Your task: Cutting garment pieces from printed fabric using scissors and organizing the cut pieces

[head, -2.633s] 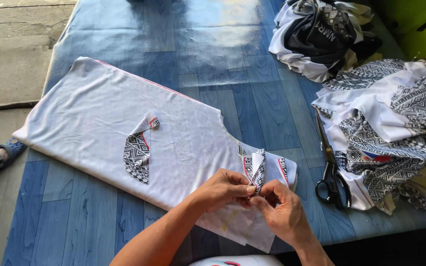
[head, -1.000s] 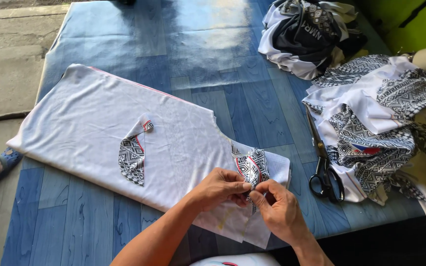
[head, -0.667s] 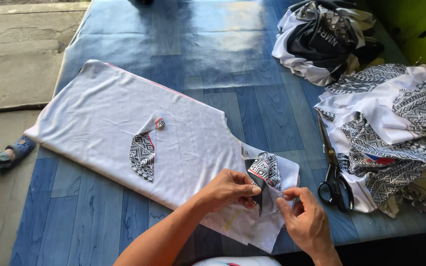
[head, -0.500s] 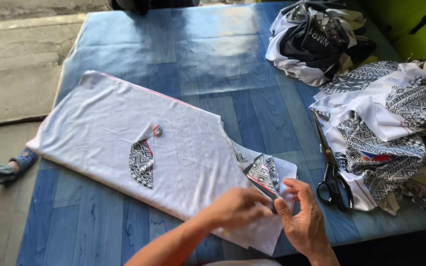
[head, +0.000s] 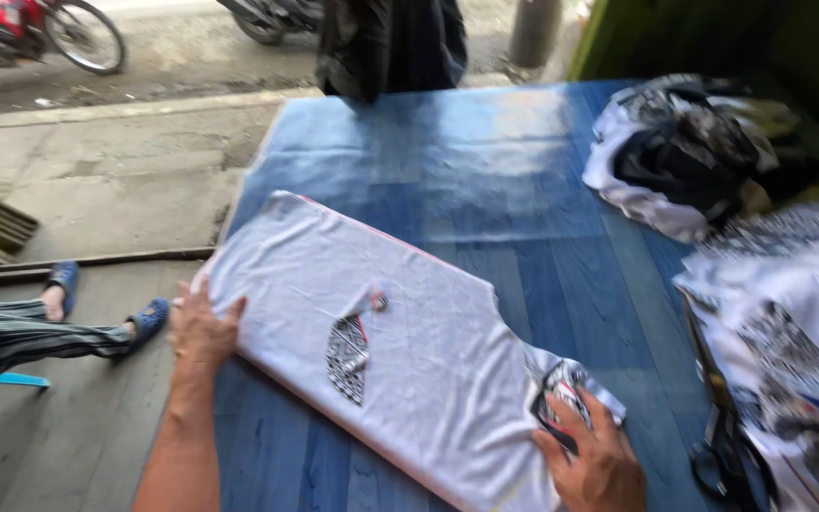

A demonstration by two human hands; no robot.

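At 9 o'clock of the view, the left hand [head: 203,327] is laid flat on the left end of a white cloth piece [head: 400,351]. Its fingers are spread apart and nothing is clamped; the palm is pressed down over the cloth's edge, where the cloth meets the side of the blue table [head: 485,180]. The left forearm is stretched out from the 7 o'clock edge of the frame, almost straight up the picture.

The white cloth piece is spread across the table from 9 o'clock down to 5 o'clock, lying slantwise. A small patterned black-and-white patch [head: 346,356] is seen near its middle, with a tiny bit just above it that is too small to make out.

At 5 o'clock, the right hand [head: 599,465] is rested on the cloth's right end, fingers parted and bent slightly, the fingertips touching a patterned collar strip [head: 561,403]. Whether any fold is pinched under the fingers cannot be told. The wrist is cut off by the bottom edge.

Just right of that hand, black scissors [head: 722,446] are laid on the table, blurred. A heap of patterned cloth [head: 789,332] is piled at 3 o'clock, and a dark bundle [head: 684,152] at 1 o'clock. At the far left, another person's leg in striped trousers and blue sandals [head: 149,318] are seen on the floor.
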